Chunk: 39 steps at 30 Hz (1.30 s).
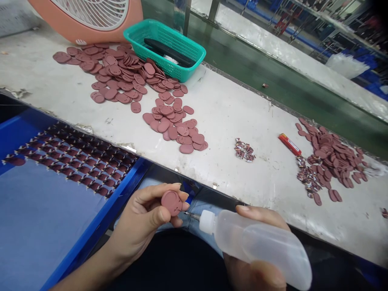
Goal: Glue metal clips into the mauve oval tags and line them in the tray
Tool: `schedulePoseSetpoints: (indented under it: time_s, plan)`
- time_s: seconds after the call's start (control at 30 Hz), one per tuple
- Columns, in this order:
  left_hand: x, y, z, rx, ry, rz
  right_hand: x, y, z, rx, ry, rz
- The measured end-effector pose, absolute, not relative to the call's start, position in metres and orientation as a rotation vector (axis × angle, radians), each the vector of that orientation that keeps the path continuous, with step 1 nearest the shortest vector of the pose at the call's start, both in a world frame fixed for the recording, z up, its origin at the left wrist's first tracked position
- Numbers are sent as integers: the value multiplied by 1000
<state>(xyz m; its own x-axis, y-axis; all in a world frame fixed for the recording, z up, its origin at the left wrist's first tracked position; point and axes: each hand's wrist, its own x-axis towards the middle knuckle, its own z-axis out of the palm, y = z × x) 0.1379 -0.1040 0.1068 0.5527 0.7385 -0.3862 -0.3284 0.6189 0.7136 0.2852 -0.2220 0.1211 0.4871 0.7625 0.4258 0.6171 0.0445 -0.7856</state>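
Observation:
Between the thumb and fingers of my left hand point(141, 220) is a flat, reddish-brown oval disc point(171, 203) with small holes near one edge. My right hand point(257, 242) grips a translucent white squeeze bottle point(260, 242), which lies tilted across my lap. Its thin metal nozzle tip point(191, 215) points left and meets or nearly meets the disc's right edge; I cannot tell whether it touches. A loose group of similar discs point(182, 133) lies on the bench beyond my left hand. A small cluster of tiny shiny parts point(244, 150) sits farther right.
A larger heap of discs point(118, 72) spreads before a green basket point(169, 30) and an orange fan point(133, 16). At right are more discs point(333, 155) and a red box point(289, 144). A blue tray point(36, 234) at lower left holds rows of discs with attached parts.

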Motion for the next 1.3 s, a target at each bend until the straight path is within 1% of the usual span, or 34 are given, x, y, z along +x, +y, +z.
schedulePoseSetpoints:
  time_s: [0.1,0.2,0.5,0.63,0.77,0.97,1.17,1.3]
  plan:
    - [138,-104,106,627,744,677,283,-211,125,-1438,-1001,224]
    - [137,-104,106,619,757,677,281,-207,124,-1383,-977,270]
    - [136,-104,104,630,744,665,282,-207,127,-1380,-966,299]
    - [136,-105,104,636,742,674,285,-212,123,-1526,-955,142]
    - [136,-104,106,635,747,679,286,-215,115,-1539,-964,141]
    - [136,-104,107,639,745,678,287,-215,113,-1427,-926,266]
    - [136,-104,100,657,722,686,283,-211,110,-1356,-825,307]
    - [139,-103,103,638,784,709,284,-203,113,-1194,-644,550]
